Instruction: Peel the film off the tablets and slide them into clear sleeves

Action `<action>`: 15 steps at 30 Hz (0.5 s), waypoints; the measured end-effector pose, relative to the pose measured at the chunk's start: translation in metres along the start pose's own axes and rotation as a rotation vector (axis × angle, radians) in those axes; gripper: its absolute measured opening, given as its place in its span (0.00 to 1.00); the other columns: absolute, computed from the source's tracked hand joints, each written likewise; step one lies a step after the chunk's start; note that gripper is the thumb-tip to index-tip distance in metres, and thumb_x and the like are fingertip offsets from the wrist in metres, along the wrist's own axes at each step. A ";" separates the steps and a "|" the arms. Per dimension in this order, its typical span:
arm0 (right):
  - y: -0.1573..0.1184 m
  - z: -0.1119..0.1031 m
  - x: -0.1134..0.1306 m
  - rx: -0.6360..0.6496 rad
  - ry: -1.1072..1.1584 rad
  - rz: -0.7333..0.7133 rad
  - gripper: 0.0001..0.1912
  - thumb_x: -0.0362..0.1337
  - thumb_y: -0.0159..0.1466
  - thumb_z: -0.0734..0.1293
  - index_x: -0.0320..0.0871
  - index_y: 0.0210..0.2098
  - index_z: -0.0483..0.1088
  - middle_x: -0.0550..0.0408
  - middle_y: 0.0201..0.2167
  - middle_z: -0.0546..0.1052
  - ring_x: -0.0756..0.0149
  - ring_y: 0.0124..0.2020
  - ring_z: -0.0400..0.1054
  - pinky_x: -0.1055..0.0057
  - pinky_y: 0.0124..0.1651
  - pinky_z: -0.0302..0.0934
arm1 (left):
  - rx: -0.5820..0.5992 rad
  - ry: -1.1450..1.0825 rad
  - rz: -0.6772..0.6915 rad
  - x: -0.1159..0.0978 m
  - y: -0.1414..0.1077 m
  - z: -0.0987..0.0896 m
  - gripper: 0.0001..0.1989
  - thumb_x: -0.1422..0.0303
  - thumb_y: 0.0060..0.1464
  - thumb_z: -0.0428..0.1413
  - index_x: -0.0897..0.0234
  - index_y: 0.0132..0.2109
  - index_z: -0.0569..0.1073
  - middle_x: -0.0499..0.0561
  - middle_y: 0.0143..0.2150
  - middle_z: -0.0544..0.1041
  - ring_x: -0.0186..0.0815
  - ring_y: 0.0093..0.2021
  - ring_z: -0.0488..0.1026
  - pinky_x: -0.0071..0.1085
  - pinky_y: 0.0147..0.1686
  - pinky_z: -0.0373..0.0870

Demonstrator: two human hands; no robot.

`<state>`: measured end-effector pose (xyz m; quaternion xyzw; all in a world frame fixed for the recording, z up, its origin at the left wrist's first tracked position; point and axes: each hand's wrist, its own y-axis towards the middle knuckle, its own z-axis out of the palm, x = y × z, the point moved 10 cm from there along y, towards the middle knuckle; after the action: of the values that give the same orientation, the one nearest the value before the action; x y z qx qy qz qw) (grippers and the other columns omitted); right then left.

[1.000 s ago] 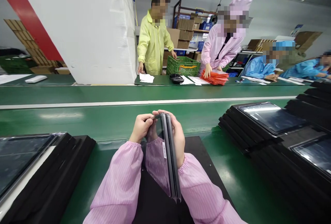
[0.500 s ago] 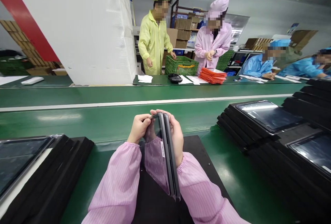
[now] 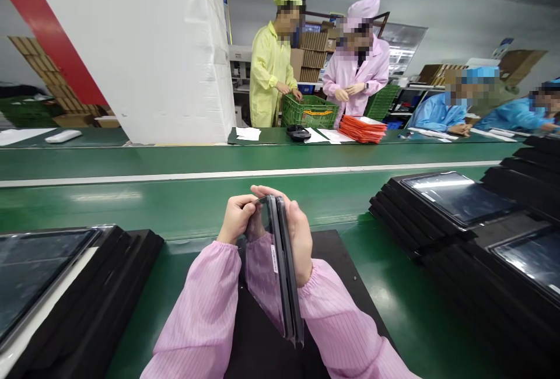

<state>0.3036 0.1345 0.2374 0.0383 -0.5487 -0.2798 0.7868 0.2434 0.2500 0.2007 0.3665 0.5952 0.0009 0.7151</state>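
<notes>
Two thin dark tablets [image 3: 266,280] stand on edge, side by side, above a black foam sheet [image 3: 336,274]. A small white label shows on the glossy face of the left one. My left hand [image 3: 237,217] pinches the upper left edge of the tablets, thumb against the glossy face. My right hand [image 3: 300,239] is wrapped round their far edge and right side, its fingers over the top. Their lower ends point toward me, with clear film sticking out at the bottom corner.
Black foam stacks with tablets [image 3: 459,195] lie at the right, and another tablet [image 3: 41,274] on foam at the left. Across the green bench [image 3: 175,160] are red packets [image 3: 361,129], a green crate [image 3: 308,112], papers and several people.
The tablets and both hands are almost where they were; the fingers of my right hand have shifted slightly. The person in yellow has leaned over the crate with both hands.
</notes>
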 end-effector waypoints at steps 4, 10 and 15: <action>-0.022 0.021 0.005 0.302 -0.325 0.097 0.41 0.49 0.60 0.69 0.44 0.68 0.53 0.46 0.65 0.64 0.51 0.67 0.56 0.55 0.68 0.52 | -0.002 0.005 0.021 -0.008 -0.008 -0.004 0.39 0.28 0.37 0.51 0.64 0.18 0.68 0.46 0.14 0.63 0.30 0.17 0.56 0.29 0.19 0.55; -0.066 0.027 0.019 0.510 -0.607 0.130 0.48 0.30 0.57 0.67 0.45 0.71 0.41 0.51 0.49 0.73 0.59 0.44 0.71 0.56 0.61 0.61 | -0.035 0.034 0.047 -0.013 -0.016 -0.011 0.39 0.28 0.36 0.52 0.64 0.20 0.73 0.51 0.18 0.71 0.34 0.20 0.65 0.31 0.22 0.61; -0.086 0.007 0.024 0.403 -0.727 0.114 0.41 0.26 0.55 0.62 0.46 0.68 0.51 0.55 0.40 0.75 0.62 0.36 0.72 0.61 0.53 0.68 | -0.163 0.081 0.037 -0.002 -0.036 -0.009 0.31 0.37 0.47 0.54 0.63 0.25 0.77 0.54 0.24 0.78 0.40 0.27 0.74 0.35 0.30 0.70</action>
<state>0.2691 0.0525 0.2284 0.0598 -0.8359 -0.1179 0.5328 0.2189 0.2275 0.1834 0.3177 0.6147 0.0776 0.7178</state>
